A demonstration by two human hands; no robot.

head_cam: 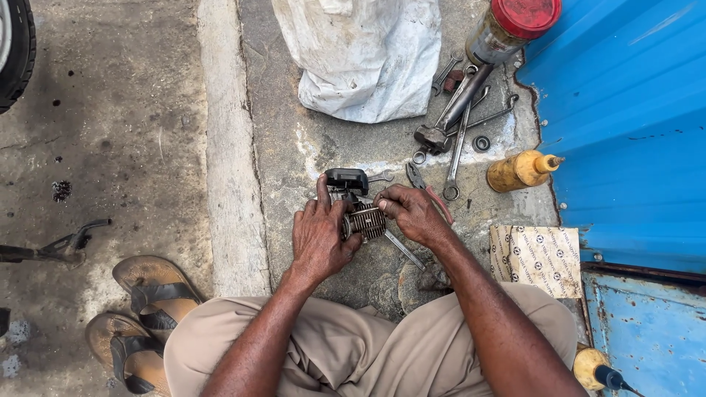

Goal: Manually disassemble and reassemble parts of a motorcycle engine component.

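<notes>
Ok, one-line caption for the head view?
Both hands, left hand and right hand, grip a small finned engine part beside scattered wrenches.

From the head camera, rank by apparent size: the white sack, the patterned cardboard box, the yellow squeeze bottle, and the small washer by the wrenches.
1. white sack
2. patterned cardboard box
3. yellow squeeze bottle
4. small washer

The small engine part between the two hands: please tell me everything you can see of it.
The small engine part is a metal block with a ribbed, silver-grey finned section and a black cap at its far end. It looks worn and oily. It sits on the concrete floor just ahead of the person's knees. The left hand wraps its near left side, one finger reaching up to the black cap; the right hand grips its right side. A wrench pokes out from beneath it.
</notes>
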